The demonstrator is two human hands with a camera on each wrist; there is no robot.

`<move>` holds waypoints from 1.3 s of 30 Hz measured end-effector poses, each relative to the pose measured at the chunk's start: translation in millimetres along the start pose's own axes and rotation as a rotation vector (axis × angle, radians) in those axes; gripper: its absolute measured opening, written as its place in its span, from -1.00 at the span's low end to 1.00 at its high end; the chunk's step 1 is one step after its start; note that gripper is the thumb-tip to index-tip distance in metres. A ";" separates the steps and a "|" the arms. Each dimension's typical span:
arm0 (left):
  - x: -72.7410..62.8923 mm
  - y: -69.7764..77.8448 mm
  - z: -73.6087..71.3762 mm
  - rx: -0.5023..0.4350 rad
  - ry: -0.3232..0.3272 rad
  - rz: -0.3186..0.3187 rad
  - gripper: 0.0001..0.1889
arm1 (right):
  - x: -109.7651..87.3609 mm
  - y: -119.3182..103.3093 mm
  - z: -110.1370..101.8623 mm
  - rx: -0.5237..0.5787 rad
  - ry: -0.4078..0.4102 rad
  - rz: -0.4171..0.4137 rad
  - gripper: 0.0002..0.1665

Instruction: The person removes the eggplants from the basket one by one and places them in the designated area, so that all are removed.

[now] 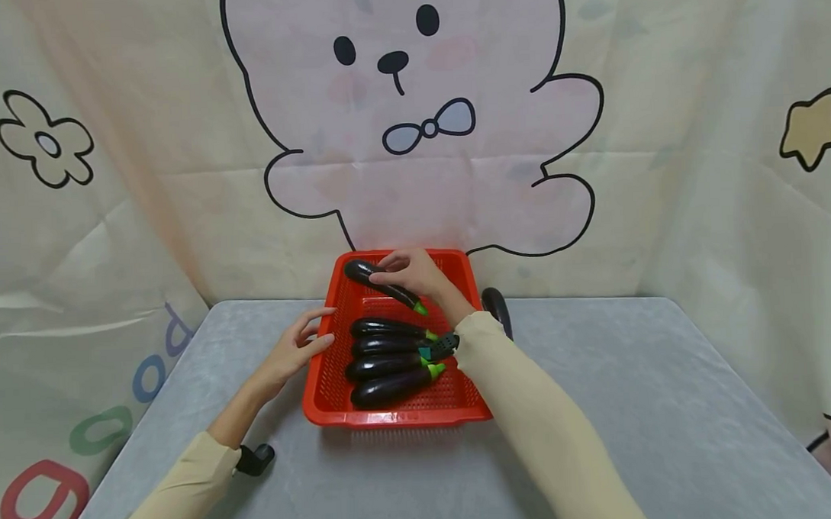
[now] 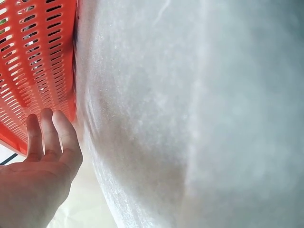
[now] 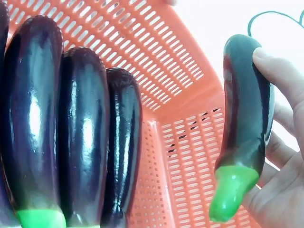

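In the head view my right hand [image 1: 411, 273] holds a dark purple eggplant [image 1: 387, 289] over the far end of a red plastic basket [image 1: 397, 420]. The right wrist view shows my thumb and fingers gripping this eggplant [image 3: 246, 104] by its side, green stem end downward. Several more eggplants [image 1: 389, 367] lie side by side inside the basket, stems to the right. My left hand [image 1: 298, 346] is at the basket's left side, fingers extended against the rim. Seen from the left wrist, its fingers are beside the slotted basket wall [image 2: 42, 71].
Another eggplant [image 1: 497, 310] lies on the grey cloth-covered table [image 1: 599, 406], just right of the basket and partly hidden by my right sleeve. A printed curtain [image 1: 413, 191] hangs right behind the table's far edge.
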State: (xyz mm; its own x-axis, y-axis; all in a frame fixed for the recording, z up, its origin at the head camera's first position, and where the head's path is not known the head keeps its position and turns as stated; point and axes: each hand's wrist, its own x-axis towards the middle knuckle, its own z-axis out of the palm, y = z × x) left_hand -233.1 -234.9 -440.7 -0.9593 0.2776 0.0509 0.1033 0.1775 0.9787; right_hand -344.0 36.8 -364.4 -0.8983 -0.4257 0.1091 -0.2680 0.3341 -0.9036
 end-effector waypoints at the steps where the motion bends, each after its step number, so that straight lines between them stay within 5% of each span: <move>1: 0.2 0.1 0.0 -0.001 -0.002 0.001 -0.43 | -0.7 -0.5 -1.8 -0.001 -0.001 -0.004 -0.59; 26: -0.1 -0.4 -1.1 -0.015 -0.007 0.011 -0.44 | -29.8 -14.5 -45.1 0.117 0.054 -0.068 -0.62; 39: -2.3 1.3 -1.5 -0.025 -0.027 0.025 -0.44 | -44.0 -23.1 -58.1 0.156 0.144 0.005 -0.54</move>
State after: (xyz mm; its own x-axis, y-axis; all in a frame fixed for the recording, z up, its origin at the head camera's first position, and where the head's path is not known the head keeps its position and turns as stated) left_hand -231.1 -236.7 -439.3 -0.9492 0.3069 0.0703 0.1202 0.1470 0.9818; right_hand -318.5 96.6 -324.2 -0.9428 -0.2964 0.1525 -0.2165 0.1965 -0.9563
